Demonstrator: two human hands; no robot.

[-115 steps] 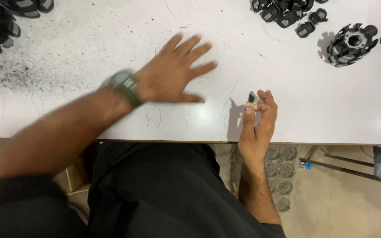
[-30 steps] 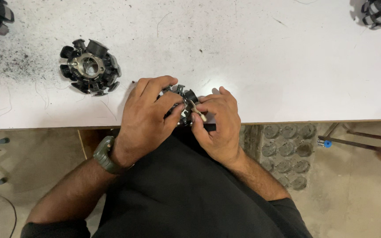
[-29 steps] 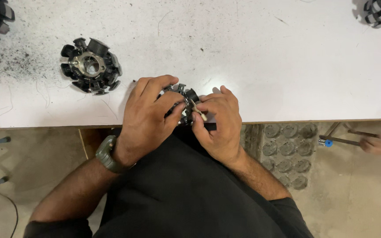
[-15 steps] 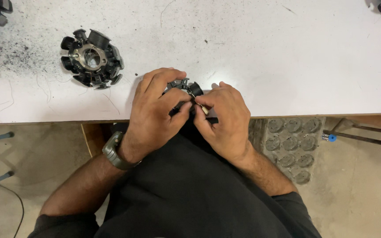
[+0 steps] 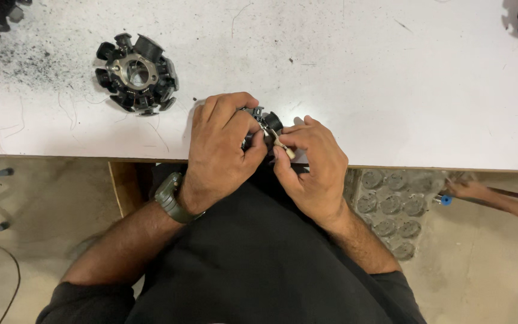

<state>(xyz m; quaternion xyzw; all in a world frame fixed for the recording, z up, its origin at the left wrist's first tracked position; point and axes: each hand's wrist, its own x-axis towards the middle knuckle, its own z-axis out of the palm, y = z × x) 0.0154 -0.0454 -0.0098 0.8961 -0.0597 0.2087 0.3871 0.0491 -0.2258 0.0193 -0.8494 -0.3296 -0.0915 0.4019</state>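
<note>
Head view: both hands worked at the worktop [image 5: 391,90] edge.
Left hand [image 5: 220,147]: fingers gripped a black stator [image 5: 266,122].
Right hand [image 5: 310,165]: fingers pinched its small tan piece [image 5: 287,152], apparently not yet seated.
Spare stator [image 5: 137,73]: lay untouched.

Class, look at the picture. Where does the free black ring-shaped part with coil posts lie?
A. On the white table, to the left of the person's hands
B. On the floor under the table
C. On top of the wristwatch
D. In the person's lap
A: the black ring-shaped part rests on the white table, left of the left hand and right hand, which grip another such part at the table's edge.
</note>
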